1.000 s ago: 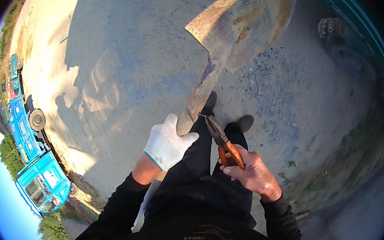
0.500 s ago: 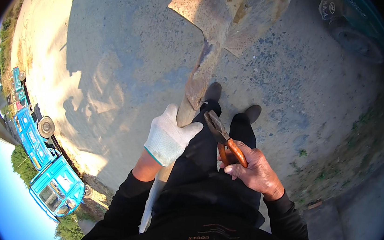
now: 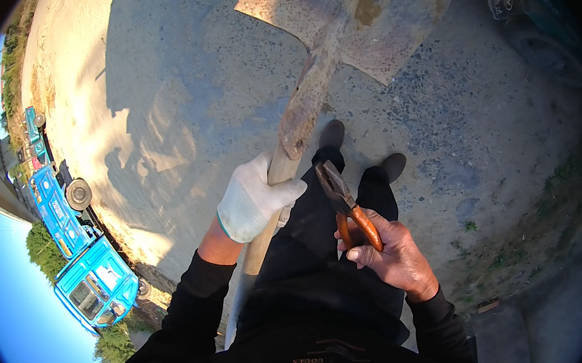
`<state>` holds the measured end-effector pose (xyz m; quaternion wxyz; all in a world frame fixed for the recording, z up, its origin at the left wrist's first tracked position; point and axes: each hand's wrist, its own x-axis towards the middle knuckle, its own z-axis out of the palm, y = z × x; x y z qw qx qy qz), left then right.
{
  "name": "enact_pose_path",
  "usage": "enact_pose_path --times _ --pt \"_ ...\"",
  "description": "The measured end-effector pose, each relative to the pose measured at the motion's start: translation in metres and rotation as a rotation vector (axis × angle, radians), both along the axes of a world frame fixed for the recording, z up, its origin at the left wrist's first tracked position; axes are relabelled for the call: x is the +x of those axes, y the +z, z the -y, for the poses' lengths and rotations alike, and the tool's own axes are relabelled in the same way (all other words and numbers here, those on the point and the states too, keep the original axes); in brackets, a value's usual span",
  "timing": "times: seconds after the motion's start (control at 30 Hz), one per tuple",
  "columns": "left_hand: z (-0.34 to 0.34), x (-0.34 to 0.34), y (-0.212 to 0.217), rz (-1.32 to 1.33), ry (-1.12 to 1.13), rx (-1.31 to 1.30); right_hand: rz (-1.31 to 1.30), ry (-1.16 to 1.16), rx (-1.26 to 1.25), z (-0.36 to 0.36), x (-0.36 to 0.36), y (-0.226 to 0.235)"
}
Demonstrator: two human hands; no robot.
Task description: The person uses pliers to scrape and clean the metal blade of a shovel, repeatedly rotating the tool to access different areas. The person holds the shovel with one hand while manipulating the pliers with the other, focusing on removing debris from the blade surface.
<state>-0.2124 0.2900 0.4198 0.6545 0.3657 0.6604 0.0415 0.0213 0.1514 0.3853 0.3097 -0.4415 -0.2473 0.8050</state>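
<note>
My left hand (image 3: 254,199), in a white work glove, grips the wooden handle of a rusty shovel (image 3: 315,85) just below the metal socket. The broad, dirt-caked blade is raised over the ground ahead of my feet. My bare right hand (image 3: 397,253) holds pliers (image 3: 345,205) with orange grips, their jaws pointing up and left toward the shovel's handle, a short gap apart from it. My black shoes (image 3: 331,135) stand on grey gravelly ground below the blade.
A blue truck (image 3: 93,278) and a second blue vehicle (image 3: 37,137) stand at the far left edge. A dark tyre-like object (image 3: 541,30) lies at the upper right. Sunlit sandy ground (image 3: 70,52) spreads left; patches of weeds (image 3: 510,254) grow at the right.
The shovel blade has swung left and nearer, filling more of the top of the view. Both hands keep their grips; the pliers stay close to the handle.
</note>
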Motion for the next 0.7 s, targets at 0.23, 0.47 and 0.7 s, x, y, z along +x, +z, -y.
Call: enact_pose_path --times 0.23,0.47,0.7 --pt "0.002 0.000 -0.003 -0.017 0.000 0.019 0.409 0.093 0.244 -0.005 -0.005 -0.003" --pt "0.003 0.004 -0.015 -0.133 0.001 -0.004 0.617 0.160 0.315 -0.011 -0.008 -0.002" --pt "0.004 0.002 -0.021 -0.158 -0.053 -0.045 0.901 0.122 0.592 -0.014 -0.020 -0.007"
